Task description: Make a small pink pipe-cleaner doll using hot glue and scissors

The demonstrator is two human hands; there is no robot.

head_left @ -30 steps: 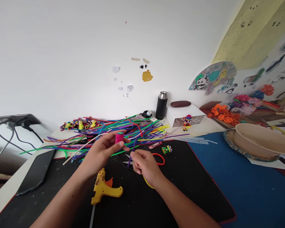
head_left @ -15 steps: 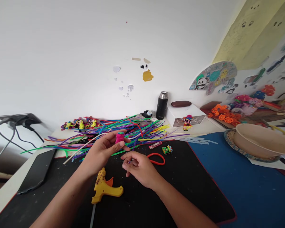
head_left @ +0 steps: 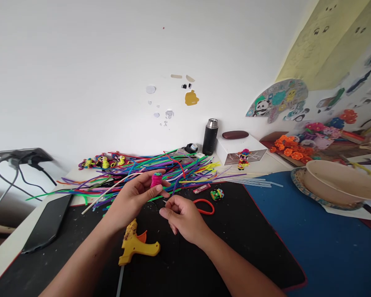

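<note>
In my left hand (head_left: 132, 196) a small pink coil of fuzzy pipe cleaner (head_left: 156, 180) stands upright between thumb and fingers; green and blue show at its top. My right hand (head_left: 185, 216) is close by, lower and to the right, its fingers curled into a pinch. What the pinch holds, if anything, is too small to make out. Behind that hand a red loop handle (head_left: 206, 207) lies on the black mat (head_left: 235, 243). Below my left hand rests a yellow glue gun (head_left: 137, 245) with an orange trigger and a glue stick in its rear.
A heap of colourful pipe cleaners (head_left: 136, 165) spreads along the wall. Around it are a phone (head_left: 46, 225), a black flask (head_left: 210, 137), a white box (head_left: 235, 149), a small figure (head_left: 243, 159), clear glue sticks (head_left: 256, 181), a green bundle (head_left: 217, 194) and a beige bowl (head_left: 336, 181).
My right hand has shifted slightly to the right, and its fingers have closed more into a pinch. My left hand keeps the pink coil in nearly the same place.
</note>
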